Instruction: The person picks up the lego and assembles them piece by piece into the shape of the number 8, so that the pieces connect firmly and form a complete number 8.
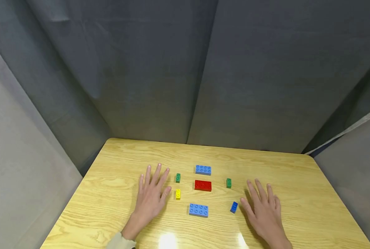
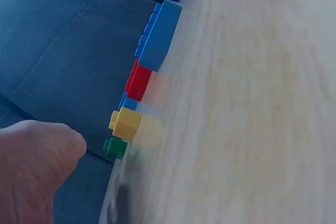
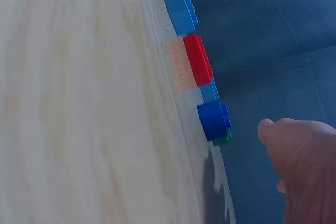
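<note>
My left hand (image 1: 150,198) is spread over the left part of the table, holding nothing. Just right of its thumb lie a yellow brick (image 1: 178,194) and a small green brick (image 1: 178,178). My right hand (image 1: 263,211) hovers with fingers apart on the other side, its thumb near a small dark blue brick (image 1: 234,207). A second green brick (image 1: 228,183) sits a little farther back. Between the hands, a red brick (image 1: 202,185) lies in the middle, with one light blue brick (image 1: 203,169) behind it and another light blue brick (image 1: 198,210) in front.
The wooden table (image 1: 116,155) has rounded far corners. Dark grey curtain (image 1: 160,69) hangs behind its far edge, and lighter grey panels (image 1: 20,166) flank both sides. Glare marks the table's near side.
</note>
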